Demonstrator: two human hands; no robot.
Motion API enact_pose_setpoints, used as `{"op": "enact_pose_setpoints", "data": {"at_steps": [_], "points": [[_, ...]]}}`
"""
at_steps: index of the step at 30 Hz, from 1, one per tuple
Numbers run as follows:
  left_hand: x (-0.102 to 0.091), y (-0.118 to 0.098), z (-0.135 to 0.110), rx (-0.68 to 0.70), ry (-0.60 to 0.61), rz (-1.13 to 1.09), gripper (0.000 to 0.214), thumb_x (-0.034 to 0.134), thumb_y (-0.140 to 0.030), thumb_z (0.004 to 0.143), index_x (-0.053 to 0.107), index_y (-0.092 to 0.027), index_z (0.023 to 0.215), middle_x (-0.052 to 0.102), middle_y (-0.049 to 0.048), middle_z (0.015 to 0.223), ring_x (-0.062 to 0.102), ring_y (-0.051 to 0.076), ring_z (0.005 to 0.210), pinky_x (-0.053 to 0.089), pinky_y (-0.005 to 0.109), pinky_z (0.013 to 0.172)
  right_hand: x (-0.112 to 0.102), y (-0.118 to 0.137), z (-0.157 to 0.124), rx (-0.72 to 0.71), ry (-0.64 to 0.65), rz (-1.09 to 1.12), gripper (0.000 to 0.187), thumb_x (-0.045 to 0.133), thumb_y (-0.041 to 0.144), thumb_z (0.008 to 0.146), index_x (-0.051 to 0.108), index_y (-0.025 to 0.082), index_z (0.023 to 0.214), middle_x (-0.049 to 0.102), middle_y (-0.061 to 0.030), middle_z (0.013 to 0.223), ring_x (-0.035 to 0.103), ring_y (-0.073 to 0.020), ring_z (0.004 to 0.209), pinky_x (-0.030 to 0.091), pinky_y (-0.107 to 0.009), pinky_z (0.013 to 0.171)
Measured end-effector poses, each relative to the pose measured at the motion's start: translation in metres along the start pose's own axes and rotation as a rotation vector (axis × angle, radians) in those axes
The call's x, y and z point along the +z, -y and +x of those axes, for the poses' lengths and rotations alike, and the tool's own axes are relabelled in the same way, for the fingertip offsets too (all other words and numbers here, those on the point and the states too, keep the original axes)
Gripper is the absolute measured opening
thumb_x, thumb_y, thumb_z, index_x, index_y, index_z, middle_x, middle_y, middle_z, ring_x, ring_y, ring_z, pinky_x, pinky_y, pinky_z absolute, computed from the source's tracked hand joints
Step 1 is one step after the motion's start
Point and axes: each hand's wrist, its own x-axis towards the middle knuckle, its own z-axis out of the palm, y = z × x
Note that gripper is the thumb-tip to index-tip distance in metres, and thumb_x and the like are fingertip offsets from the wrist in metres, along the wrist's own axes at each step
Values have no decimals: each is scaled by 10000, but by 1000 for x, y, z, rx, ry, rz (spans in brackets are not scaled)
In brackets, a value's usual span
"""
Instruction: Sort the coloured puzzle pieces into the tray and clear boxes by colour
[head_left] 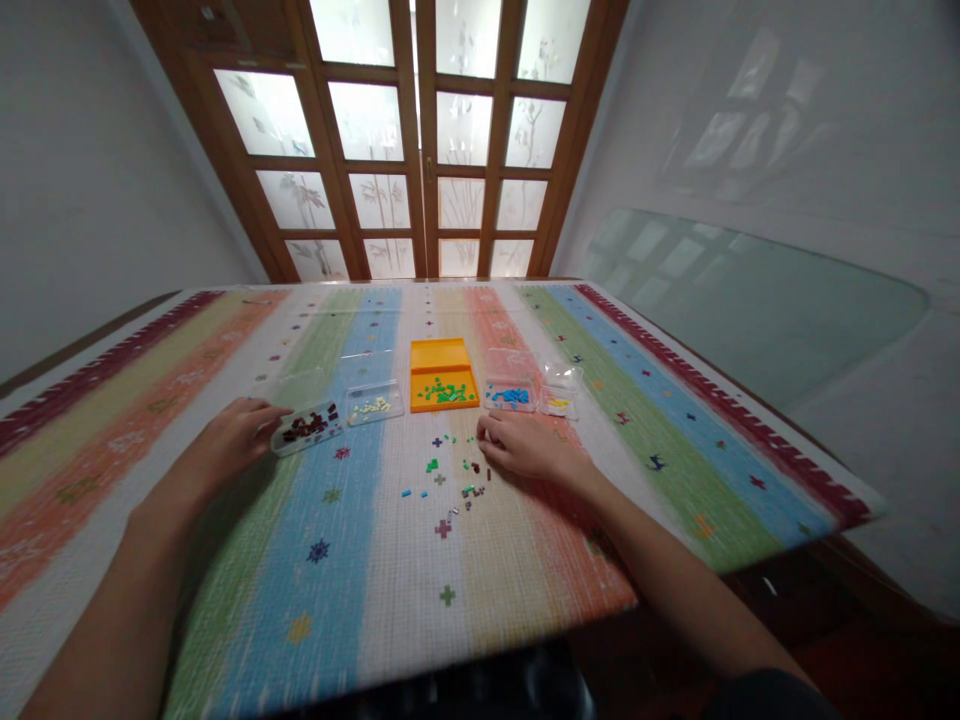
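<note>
At the left, my left hand point(244, 430) is closed at the near end of a clear plastic box point(281, 443), with its fingertips on the rim. Small dark red-brown building bricks point(309, 426) lie inside that box. My right hand point(529, 446) rests on the cloth with its fingers curled together and pointing left; whatever is between the fingertips is hidden. Just left of it are loose small bricks: green ones point(432, 465), blue ones point(406, 493), and a few brown and grey ones point(468, 506).
A yellow-orange open case point(439, 352) holds green bricks. Clear boxes beside it hold cream bricks point(373, 408), blue bricks point(510, 396) and yellow bricks point(559, 404). A striped tablecloth point(405, 600) covers the table. Wood-framed glass doors point(420, 150) stand behind it.
</note>
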Motion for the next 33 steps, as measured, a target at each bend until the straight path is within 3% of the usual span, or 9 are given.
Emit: {"op": "enact_pose_setpoints", "data": {"at_steps": [6, 12, 17, 23, 27, 33], "points": [[-8, -14, -1, 15, -56, -4, 349, 395, -344, 929, 708, -217, 1020, 681, 57, 948, 598, 218, 879, 487, 329, 845, -1, 1, 0, 14, 8, 2, 116, 497, 172, 953, 610, 187, 928, 691, -108, 980, 592, -203, 859, 394, -304, 761], [-29, -63, 4, 76, -85, -121, 336, 448, -406, 929, 702, -235, 1068, 673, 66, 987, 620, 195, 760, 519, 327, 773, -2, 1, 0, 7, 19, 14, 106, 506, 162, 941, 607, 191, 930, 687, -105, 985, 594, -201, 866, 398, -301, 761], [-31, -97, 10, 175, -80, -167, 323, 452, -384, 943, 718, -224, 1033, 675, 68, 954, 640, 188, 763, 526, 305, 736, -2, 1, 0, 9, 14, 5, 96, 514, 172, 939, 606, 196, 928, 689, -99, 986, 595, -203, 861, 398, -301, 756], [-17, -123, 16, 326, 7, -235, 312, 435, -301, 964, 719, -198, 1043, 697, 71, 951, 650, 168, 775, 534, 296, 747, -1, 0, 0, 4, 7, 0, 108, 511, 167, 950, 613, 194, 926, 687, -99, 973, 600, -202, 851, 404, -301, 751], [2, -135, 20, 440, 50, -273, 265, 461, -253, 963, 711, -193, 1029, 705, 83, 1003, 673, 196, 896, 550, 330, 824, 0, 0, 0, 0, 6, -2, 103, 520, 167, 950, 617, 198, 935, 688, -95, 980, 602, -202, 856, 409, -301, 751], [29, -158, 21, 522, 182, -366, 244, 473, -227, 972, 700, -175, 1044, 683, 98, 985, 648, 200, 910, 541, 357, 826, -1, -1, 0, 0, 9, -5, 105, 522, 188, 961, 626, 182, 947, 695, -99, 984, 603, -200, 859, 413, -303, 764]]}}
